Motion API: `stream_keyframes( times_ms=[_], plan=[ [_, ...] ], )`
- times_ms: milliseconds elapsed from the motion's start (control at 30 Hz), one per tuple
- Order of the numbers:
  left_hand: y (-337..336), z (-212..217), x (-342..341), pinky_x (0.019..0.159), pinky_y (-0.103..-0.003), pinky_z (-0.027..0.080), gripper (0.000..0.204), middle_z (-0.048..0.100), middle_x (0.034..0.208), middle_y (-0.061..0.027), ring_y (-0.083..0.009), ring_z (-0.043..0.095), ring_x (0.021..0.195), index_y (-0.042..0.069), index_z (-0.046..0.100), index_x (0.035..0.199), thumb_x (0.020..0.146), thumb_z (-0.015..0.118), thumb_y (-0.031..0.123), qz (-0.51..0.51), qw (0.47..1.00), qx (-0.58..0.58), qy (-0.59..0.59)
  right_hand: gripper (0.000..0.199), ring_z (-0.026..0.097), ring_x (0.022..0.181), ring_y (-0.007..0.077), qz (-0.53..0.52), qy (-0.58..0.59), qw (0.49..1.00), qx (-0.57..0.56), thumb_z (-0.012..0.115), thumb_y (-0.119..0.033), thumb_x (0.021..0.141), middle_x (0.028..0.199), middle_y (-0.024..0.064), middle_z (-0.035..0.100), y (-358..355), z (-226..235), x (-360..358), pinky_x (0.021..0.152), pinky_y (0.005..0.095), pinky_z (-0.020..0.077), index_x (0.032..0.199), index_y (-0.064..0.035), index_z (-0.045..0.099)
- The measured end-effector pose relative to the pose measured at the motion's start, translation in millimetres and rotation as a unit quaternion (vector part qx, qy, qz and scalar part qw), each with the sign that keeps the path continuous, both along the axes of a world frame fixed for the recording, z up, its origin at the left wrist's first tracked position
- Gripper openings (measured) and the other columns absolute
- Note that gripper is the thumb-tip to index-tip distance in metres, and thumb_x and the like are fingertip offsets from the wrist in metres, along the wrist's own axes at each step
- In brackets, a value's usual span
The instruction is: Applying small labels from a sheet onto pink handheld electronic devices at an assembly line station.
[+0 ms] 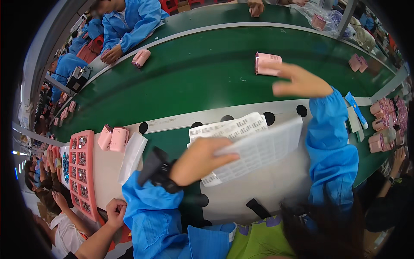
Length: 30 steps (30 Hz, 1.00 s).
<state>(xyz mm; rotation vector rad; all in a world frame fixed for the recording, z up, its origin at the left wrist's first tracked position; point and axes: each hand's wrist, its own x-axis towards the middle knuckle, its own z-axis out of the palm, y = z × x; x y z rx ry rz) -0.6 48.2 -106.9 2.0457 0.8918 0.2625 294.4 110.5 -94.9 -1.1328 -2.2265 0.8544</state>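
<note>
My left hand (199, 159) grips a white sheet of small printed labels (254, 144) over the near edge of the work surface. A dark device is strapped at that wrist. My right hand (300, 80) reaches out over the green conveyor belt (194, 77), its fingers touching a pink box-shaped device (268, 64) that lies on the belt. Whether the fingers hold the device or only rest on it is not clear. Both arms wear blue sleeves.
Two pink devices (113, 138) and a white packet (132, 156) lie left of my hand, beside a pink tray (82, 172) of small parts. More pink devices sit on the belt (140, 58), at far right (358, 63), and stacked (381, 125). Other workers' hands appear across the belt and at lower left.
</note>
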Motion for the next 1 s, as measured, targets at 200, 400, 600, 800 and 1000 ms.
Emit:
stream_keyframes(
  times_ms=[200, 400, 600, 800, 1000],
  plan=[
    [27.2, 29.8, -17.1, 0.061, -0.027, 0.044, 0.032, 0.06, 0.076, -0.0088, -0.0169, 0.056, 0.068, 0.004, 0.056, 0.099, 0.071, 0.067, 0.016, 0.087, 0.984, 0.045, -0.149, 0.027, 0.051, 0.081, 0.0119, 0.006, 0.014, 0.998, -0.058, 0.063, -0.019, 0.075, 0.088, 0.0067, 0.057, -41.9, 48.3, -43.9, 0.074, 0.0232, 0.04, 0.096, -0.0033, 0.056],
    [30.2, 49.7, -27.4, 0.059, -0.026, 0.043, 0.026, 0.059, 0.07, -0.0082, -0.0152, 0.054, 0.063, 0.003, 0.058, 0.094, 0.071, 0.066, 0.013, 0.136, 0.979, 0.071, -0.134, 0.017, 0.048, 0.06, 0.0083, -0.022, 0.008, 0.988, -0.154, 0.066, -0.017, 0.073, 0.063, 0.0016, 0.055, -40.5, 46.2, -47.7, 0.058, 0.0213, 0.0394, 0.072, -0.0011, 0.059],
    [37.8, 47.4, -37.7, 0.054, -0.027, 0.04, 0.014, 0.057, 0.068, -0.0106, -0.017, 0.051, 0.058, 0.001, 0.062, 0.081, 0.075, 0.062, 0.014, 0.139, 0.978, 0.146, -0.046, 0.022, 0.049, 0.057, 0.0099, -0.023, 0.036, 0.99, -0.138, 0.063, -0.02, 0.075, 0.062, 0.0056, 0.055, -33.8, 31.2, -52.7, 0.055, 0.0236, 0.0413, 0.079, 0.0014, 0.061],
    [40.2, 56.6, -45.5, 0.065, -0.028, 0.042, 0.02, 0.059, 0.076, -0.0115, -0.0229, 0.054, 0.07, 0.003, 0.061, 0.09, 0.076, 0.06, 0.017, 0.105, 0.992, 0.018, 0.066, 0.022, 0.043, 0.05, 0.0079, -0.056, 0.203, 0.974, 0.084, 0.062, -0.018, 0.076, 0.054, 0.0057, 0.052, -38.5, 18.3, -70.2, 0.047, 0.0259, 0.0356, 0.067, 0.0021, 0.059],
    [22.0, 54.1, -13.1, 0.089, -0.033, 0.035, 0.043, 0.057, 0.097, -0.0069, -0.0277, 0.051, 0.093, 0.008, 0.051, 0.11, 0.071, 0.065, 0.02, 0.108, 0.871, 0.478, 0.039, 0.019, 0.044, 0.05, 0.0112, -0.004, 0.059, 0.998, 0.034, 0.062, -0.016, 0.076, 0.056, 0.0087, 0.054, -46.0, 13.2, -88.6, 0.048, 0.0262, 0.0371, 0.069, 0.0008, 0.061]
  ],
)
